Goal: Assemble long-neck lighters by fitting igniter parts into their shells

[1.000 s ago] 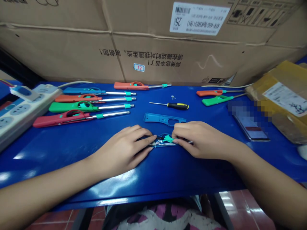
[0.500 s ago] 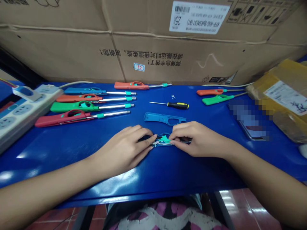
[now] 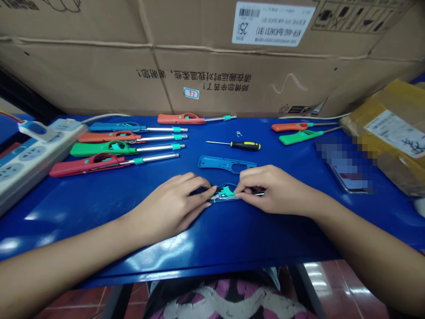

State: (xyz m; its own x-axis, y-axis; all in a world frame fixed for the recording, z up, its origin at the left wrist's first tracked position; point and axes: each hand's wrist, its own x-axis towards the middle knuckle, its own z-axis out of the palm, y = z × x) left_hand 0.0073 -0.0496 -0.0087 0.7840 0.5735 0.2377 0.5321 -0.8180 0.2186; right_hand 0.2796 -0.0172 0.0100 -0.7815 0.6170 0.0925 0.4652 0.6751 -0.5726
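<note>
An opened blue gas lighter (image 3: 226, 198) lies between my hands near the front of the table, its green trigger and white wires exposed. My left hand (image 3: 175, 204) is closed on its handle end, thumb and fingertips pressed on the casing. With thumb and forefinger pinched, my right hand (image 3: 265, 190) grips the lighter just right of the trigger; the metal barrel partly shows beneath those fingers. Just beyond, the loose blue casing half (image 3: 222, 164) lies on the table. Farther back are a black-and-yellow screwdriver (image 3: 245, 145) and several small screws (image 3: 239, 134).
Several coloured lighters (image 3: 96, 165) lie in a row at left, beside a white power strip (image 3: 36, 155). An orange lighter (image 3: 181, 118) lies by the large cardboard box (image 3: 116, 75). At right are a green lighter (image 3: 295, 137), a blurred phone (image 3: 352, 173) and a taped parcel (image 3: 395, 146).
My right hand has shifted slightly up, uncovering a bit more around the green trigger. My left hand keeps its hold on the lighter, and the surrounding items stay put.
</note>
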